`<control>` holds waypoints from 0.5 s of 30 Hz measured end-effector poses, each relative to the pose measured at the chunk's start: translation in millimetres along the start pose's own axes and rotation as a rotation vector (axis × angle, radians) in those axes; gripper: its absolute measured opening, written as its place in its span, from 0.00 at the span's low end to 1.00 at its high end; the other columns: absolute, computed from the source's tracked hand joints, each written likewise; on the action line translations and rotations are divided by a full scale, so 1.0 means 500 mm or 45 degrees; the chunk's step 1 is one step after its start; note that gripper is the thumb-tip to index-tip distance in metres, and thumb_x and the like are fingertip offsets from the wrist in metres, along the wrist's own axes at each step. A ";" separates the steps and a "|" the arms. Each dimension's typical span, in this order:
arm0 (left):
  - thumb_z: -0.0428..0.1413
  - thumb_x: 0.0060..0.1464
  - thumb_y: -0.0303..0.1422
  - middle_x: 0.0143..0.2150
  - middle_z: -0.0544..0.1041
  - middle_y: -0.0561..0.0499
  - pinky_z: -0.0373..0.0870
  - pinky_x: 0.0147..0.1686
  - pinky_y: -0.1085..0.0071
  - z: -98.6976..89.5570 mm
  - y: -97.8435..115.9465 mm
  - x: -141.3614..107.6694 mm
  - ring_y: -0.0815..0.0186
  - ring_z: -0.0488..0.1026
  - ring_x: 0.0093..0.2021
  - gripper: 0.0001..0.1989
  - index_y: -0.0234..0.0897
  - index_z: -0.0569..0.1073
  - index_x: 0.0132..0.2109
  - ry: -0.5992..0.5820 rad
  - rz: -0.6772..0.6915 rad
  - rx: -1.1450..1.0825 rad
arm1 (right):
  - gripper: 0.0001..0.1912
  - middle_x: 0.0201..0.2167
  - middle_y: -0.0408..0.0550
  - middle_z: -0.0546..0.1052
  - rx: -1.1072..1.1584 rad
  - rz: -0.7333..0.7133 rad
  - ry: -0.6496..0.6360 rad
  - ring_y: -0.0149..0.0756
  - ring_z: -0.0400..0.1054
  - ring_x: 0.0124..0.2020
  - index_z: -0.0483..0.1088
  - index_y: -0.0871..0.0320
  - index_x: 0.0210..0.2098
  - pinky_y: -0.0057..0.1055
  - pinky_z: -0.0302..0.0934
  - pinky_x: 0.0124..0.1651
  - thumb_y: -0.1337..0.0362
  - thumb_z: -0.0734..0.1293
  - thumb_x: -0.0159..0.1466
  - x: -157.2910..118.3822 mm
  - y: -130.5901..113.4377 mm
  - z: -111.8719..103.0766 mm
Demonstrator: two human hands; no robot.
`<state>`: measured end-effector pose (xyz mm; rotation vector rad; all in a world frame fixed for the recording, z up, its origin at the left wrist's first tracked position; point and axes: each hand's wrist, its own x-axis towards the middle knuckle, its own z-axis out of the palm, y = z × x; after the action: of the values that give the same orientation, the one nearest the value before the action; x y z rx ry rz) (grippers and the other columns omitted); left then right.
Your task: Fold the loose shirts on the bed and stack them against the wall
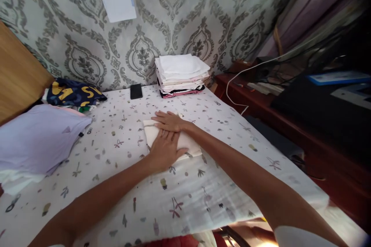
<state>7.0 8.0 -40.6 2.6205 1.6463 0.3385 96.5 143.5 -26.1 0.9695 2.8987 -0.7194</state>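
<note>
A cream-white folded cloth [191, 147] lies flat on the printed cover, partly hidden under both of my hands. My left hand [165, 149] rests on its near part, palm down, with the thumb stretched out to the right. Just beyond it, my right hand [171, 122] lies flat across the cloth's far part, fingers pointing left and slightly apart. The right hand's edge meets the left fingertips. Neither hand grips anything. Whether the cloth is a garment I cannot tell.
Against the patterned wall stands a stack of folded clothes [182, 71], with a black phone [136, 91] left of it. A lavender garment [43, 135] and a navy-and-yellow printed cloth [74, 92] lie at left. A white cable [246, 70] runs over the dark red furniture [261, 104] at right.
</note>
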 end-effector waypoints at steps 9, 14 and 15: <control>0.40 0.66 0.54 0.76 0.45 0.37 0.38 0.72 0.49 -0.029 0.045 -0.131 0.53 0.38 0.76 0.37 0.35 0.51 0.72 -0.186 0.161 -0.203 | 0.23 0.66 0.54 0.66 -0.226 -0.008 0.389 0.41 0.57 0.67 0.68 0.57 0.62 0.38 0.48 0.68 0.57 0.57 0.73 0.023 0.009 0.014; 0.43 0.69 0.42 0.68 0.64 0.40 0.56 0.68 0.56 -0.087 0.024 -0.164 0.57 0.59 0.69 0.22 0.38 0.63 0.64 0.056 -0.049 -0.421 | 0.17 0.45 0.60 0.77 -0.371 0.049 0.552 0.47 0.70 0.50 0.76 0.64 0.44 0.40 0.61 0.54 0.60 0.59 0.70 -0.017 0.016 -0.004; 0.45 0.68 0.39 0.65 0.66 0.39 0.60 0.65 0.55 -0.099 0.009 -0.161 0.55 0.62 0.66 0.20 0.38 0.63 0.62 0.120 -0.190 -0.432 | 0.17 0.44 0.60 0.77 -0.408 0.076 0.562 0.48 0.70 0.49 0.75 0.63 0.44 0.39 0.61 0.52 0.57 0.60 0.70 -0.023 0.024 -0.007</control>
<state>-32.2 -70.4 -5.3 2.2537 1.6296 0.6772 113.4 146.9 -26.2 1.2984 3.1769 -0.0245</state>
